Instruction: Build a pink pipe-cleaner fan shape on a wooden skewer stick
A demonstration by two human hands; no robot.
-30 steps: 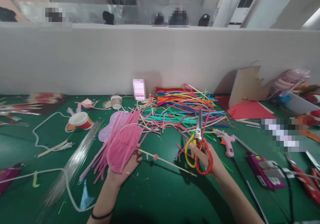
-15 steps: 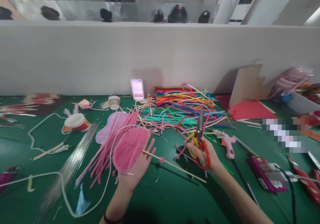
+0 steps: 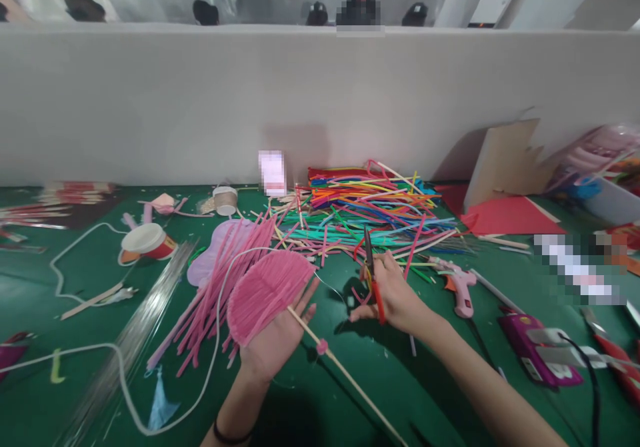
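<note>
Head: one fan point(image 3: 270, 290) (scissors point(image 3: 371, 260), one pair).

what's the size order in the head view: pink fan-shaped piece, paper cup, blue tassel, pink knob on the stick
1. Pink fan-shaped piece
2. Paper cup and blue tassel, unranked: the cup looks wider, the tassel taller and nearer the camera
3. Pink knob
</note>
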